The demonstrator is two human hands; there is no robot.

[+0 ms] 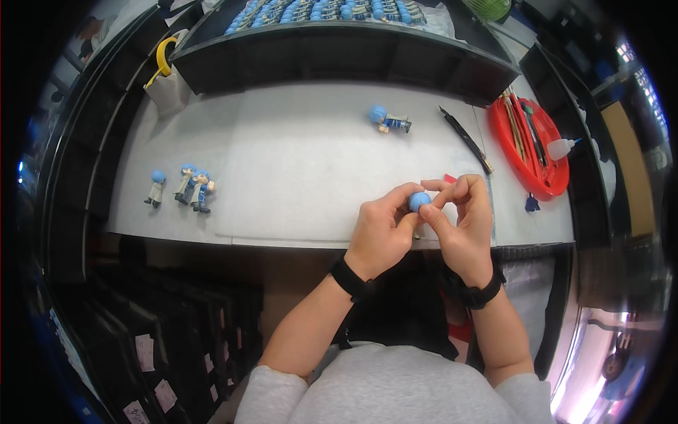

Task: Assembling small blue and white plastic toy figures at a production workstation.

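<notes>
Between both hands, close to the table's front edge, is a small figurine (pixel 419 202) whose round light-blue head shows; my fingers cover most of its body. My left hand (pixel 385 225) pinches it from the left with thumb and fingers. From the other side my right hand (pixel 465 226) grips it, the thumb against the blue head. Farther off lies a similar blue-haired figurine (pixel 393 120) on its side. At the left, three more figurines, among them one in a pale cape (pixel 155 189), are grouped on the white tabletop (pixel 282 162).
A black tray (pixel 346 60) full of blue-headed figurines spans the back. On the right lie a black pen-like tool (pixel 466 140) and a red tray (pixel 508 148) with brushes and a small white bottle (pixel 561 148). A yellow tape roll (pixel 164 56) is at far left, black bins (pixel 162 332) below.
</notes>
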